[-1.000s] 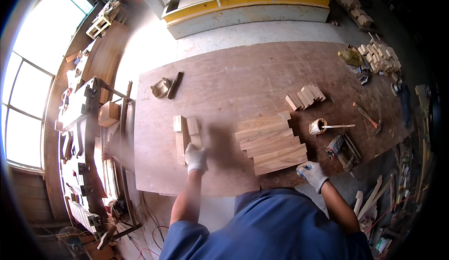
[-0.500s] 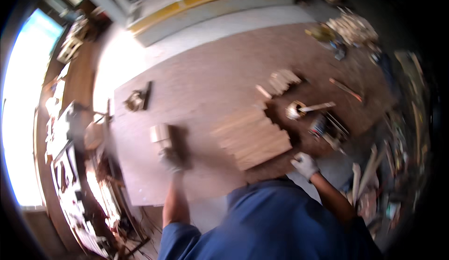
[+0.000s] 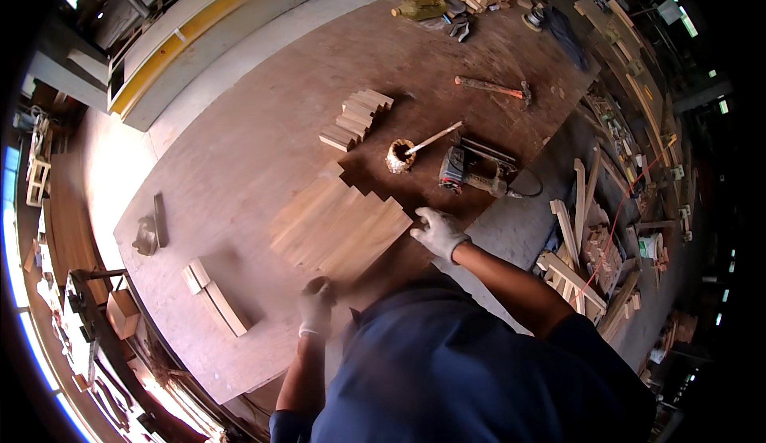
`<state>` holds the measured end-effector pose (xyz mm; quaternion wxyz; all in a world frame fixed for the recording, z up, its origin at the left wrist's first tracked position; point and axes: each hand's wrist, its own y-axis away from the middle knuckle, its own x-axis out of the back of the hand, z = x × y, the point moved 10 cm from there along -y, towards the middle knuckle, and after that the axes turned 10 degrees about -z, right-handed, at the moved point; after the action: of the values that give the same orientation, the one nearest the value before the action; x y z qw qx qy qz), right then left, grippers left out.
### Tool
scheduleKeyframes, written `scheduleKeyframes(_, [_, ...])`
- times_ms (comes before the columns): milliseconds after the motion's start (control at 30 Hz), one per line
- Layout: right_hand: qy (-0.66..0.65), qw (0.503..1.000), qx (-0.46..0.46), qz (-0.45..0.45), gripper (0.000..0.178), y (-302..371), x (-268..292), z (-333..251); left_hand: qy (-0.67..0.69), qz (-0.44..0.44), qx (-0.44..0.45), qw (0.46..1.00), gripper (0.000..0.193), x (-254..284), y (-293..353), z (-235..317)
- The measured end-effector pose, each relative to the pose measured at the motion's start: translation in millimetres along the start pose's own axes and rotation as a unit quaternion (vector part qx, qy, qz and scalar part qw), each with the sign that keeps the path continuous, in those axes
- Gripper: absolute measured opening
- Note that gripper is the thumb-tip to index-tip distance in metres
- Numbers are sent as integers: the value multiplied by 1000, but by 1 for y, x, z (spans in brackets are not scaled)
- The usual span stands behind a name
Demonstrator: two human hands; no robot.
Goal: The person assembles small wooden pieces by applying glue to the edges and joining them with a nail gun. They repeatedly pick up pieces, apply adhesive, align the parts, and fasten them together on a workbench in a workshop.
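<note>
A panel of wooden strips laid side by side (image 3: 343, 224), with stepped edges, lies on the large brown board in front of me. My right hand (image 3: 439, 234), in a pale work glove, is at the panel's right corner with its fingers apart; whether they touch the wood I cannot tell. Close to the panel's near left edge is my left hand (image 3: 317, 306), also gloved. Motion smears its fingers, so any hold is unclear. Left of that hand sits a small group of light wood pieces (image 3: 215, 295).
Beyond the panel lie a stack of short strips (image 3: 357, 120), a glue pot (image 3: 400, 157) with a stick in it, a power tool (image 3: 471, 173) and a hammer (image 3: 495, 87). A hand plane (image 3: 147, 236) rests at the left. Wood offcuts (image 3: 590, 244) are piled at the right.
My left hand has left the light wood pieces and come right, beside the panel. The right hand has moved up to the panel's corner. The whole view has turned rightward.
</note>
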<state>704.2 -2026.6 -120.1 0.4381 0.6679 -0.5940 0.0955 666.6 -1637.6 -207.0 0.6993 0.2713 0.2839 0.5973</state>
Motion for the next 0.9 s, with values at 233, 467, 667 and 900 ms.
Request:
scheduleKeyframes(233, [14,998,29,-46,64,-7,-28,-6,25,-32,83,996,30,-27,19,0])
scheduleKeyframes(467, [-81,995,-17,-47,52,28,-14,-5,-170,36,-14,985,28,-13,46,62])
scheduleKeyframes(667, [-243,969,23,33,37,11,-18,-12,-361,83,-282,885,31,-40,23,203])
scheduleKeyframes(900, [-227,972,22,47,28,4,-18,-29,-336,-10,-348,875,26,-47,-57,228])
